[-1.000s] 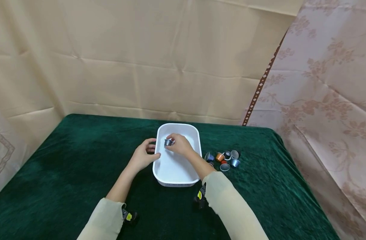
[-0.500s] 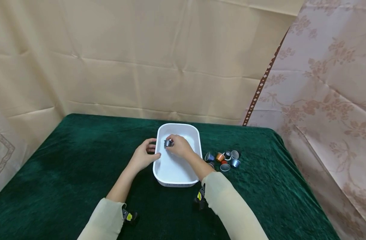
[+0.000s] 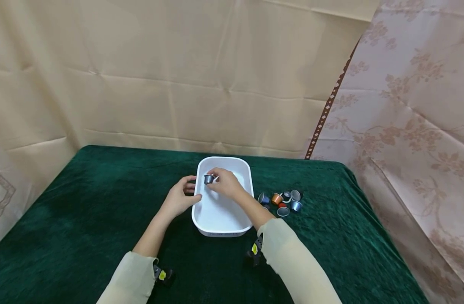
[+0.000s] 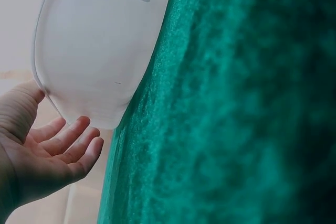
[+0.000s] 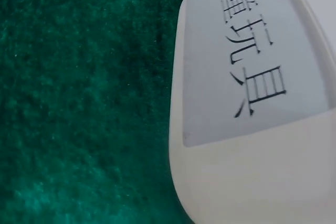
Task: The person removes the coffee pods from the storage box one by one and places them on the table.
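In the head view my right hand (image 3: 225, 183) reaches into a white plastic bin (image 3: 221, 219) and pinches a dark grey-blue coffee capsule (image 3: 208, 179) between thumb and fingers. The capsule is over the far left part of the bin, with its wide rim up. My left hand (image 3: 178, 197) is at the bin's left side, thumb tip on the rim and fingers spread along the outer wall. The left wrist view shows this hand (image 4: 50, 148) with loosely bent fingers at the bin's corner (image 4: 94, 72). The right wrist view catches only the bin's labelled end (image 5: 236, 171), without the hand.
Right of the bin lies a loose cluster of several coffee capsules, among them an orange one (image 3: 277, 199), a blue one (image 3: 296, 206) and a silver-lidded one (image 3: 283, 211). Dark green cloth (image 3: 102, 202) covers the table. Beige curtain (image 3: 178, 84) hangs behind it.
The right hand has shifted the pinched capsule slightly left and tilted it more upright. The left hand keeps its place at the bin. The head view has turned slightly right.
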Motion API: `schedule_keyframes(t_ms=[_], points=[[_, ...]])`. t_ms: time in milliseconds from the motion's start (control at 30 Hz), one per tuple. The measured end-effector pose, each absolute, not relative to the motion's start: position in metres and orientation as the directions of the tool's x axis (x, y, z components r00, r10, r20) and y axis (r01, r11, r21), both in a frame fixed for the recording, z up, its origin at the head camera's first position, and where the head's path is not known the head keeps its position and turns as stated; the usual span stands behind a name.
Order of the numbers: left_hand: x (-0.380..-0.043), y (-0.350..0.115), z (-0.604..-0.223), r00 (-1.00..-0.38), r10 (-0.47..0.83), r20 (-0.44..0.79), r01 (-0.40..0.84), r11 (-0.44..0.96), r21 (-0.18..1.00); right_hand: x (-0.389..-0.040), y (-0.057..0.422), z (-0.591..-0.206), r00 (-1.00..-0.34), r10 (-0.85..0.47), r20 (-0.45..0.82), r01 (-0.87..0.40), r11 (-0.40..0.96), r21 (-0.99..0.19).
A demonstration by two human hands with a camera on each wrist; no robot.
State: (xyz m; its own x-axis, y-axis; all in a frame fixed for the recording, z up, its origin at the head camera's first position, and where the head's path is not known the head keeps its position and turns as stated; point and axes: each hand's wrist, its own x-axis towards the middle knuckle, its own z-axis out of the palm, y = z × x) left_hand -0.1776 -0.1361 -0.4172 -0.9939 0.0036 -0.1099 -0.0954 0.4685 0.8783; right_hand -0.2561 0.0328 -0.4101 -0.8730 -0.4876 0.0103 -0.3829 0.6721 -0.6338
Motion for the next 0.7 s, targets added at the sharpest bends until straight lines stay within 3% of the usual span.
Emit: schedule_keyframes(t_ms=[700], points=[[-0.179, -0.136, -0.417, -0.992, -0.003, -0.123, -0.109, 0.49, 0.865, -0.246, 0.067, -0.387, -0.87, -0.481, 0.106, -0.428, 0.632, -0.646]])
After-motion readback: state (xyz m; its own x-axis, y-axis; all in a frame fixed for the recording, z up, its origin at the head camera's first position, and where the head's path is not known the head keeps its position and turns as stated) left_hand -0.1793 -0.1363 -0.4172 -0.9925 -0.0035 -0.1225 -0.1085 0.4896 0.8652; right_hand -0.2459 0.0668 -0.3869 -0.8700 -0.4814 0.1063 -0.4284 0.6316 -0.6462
